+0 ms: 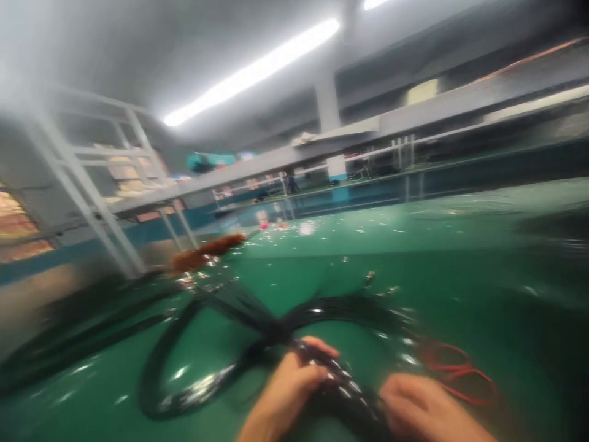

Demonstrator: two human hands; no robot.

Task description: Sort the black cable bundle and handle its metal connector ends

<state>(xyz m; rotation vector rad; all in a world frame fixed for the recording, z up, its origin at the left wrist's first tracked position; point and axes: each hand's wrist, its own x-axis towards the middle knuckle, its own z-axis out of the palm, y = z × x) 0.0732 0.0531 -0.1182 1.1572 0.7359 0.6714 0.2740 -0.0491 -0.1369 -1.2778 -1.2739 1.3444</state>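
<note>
The left hand (288, 387) is curled round a bundle of black cables (322, 368), fingers closed over its top. The right hand (421, 408) grips the same bundle just beside it, fingers folded down. The bundle lies on a green table (460, 276) at the bottom middle of the view. From the bundle, a wide loop of cable (156, 380) swings out to the left, and more black strands fan away behind it. Just right of the bundle lies thin red wire (455, 368). Beyond and right of the bundle the glossy green top is open, dotted with small bits. Far left of the bundle stands a white metal frame (92, 196). Both wrists are cut off by the lower edge, and everything is smeared by blur; a reddish-brown heap (207, 252) beyond the loop cannot be made out
</note>
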